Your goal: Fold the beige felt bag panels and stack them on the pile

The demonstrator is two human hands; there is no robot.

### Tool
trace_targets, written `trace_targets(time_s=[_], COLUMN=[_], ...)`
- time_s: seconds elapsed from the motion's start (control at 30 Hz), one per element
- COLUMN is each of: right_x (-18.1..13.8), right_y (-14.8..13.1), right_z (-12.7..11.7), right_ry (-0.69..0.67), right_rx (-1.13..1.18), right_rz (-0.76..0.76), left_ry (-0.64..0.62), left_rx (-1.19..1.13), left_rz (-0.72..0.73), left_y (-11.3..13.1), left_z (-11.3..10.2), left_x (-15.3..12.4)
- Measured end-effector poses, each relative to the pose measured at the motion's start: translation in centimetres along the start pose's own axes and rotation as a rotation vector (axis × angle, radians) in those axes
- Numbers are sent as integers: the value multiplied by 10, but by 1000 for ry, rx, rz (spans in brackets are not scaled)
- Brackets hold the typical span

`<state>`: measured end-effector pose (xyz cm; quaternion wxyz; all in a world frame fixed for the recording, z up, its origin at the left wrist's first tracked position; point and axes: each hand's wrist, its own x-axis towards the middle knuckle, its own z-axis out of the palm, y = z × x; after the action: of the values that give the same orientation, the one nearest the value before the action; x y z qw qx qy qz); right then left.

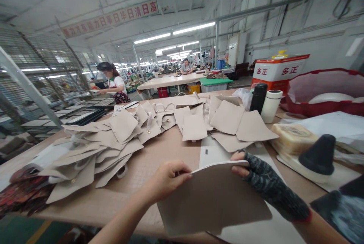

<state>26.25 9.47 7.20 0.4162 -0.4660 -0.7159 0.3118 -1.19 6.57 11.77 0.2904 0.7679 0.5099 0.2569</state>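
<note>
I hold a beige leather panel point(212, 198) upright at the near edge of the worktable point(159, 160). My left hand point(166, 179) is bare and pinches the panel's top edge at its left. My right hand point(260, 177), in a dark knitted fingerless glove, grips the same top edge at its right. Beyond the panel, several similar beige cut pieces point(122, 137) lie overlapping in a long spread across the table.
A black bottle point(258, 98) and a white cup point(271, 106) stand at the right, with a red basket point(324, 92), a red-and-white can point(280, 70) and a black cone point(320, 155) nearby. Other people point(113, 84) work at tables farther back.
</note>
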Motion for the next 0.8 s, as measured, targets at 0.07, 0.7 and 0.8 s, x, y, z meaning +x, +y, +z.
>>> trace_targets(time_s=[0.07, 0.7, 0.8], right_x=[1, -25, -44], right_y=[-5, -34, -19], right_z=[2, 25, 23], right_ry=[-9, 149, 239], right_rx=[5, -25, -144], right_rz=[-71, -133, -141], left_ry=[-9, 147, 95], left_rx=[-51, 24, -88], left_rz=[14, 319, 285], left_y=[3, 41, 35], left_z=[4, 57, 63], left_x=[1, 18, 15])
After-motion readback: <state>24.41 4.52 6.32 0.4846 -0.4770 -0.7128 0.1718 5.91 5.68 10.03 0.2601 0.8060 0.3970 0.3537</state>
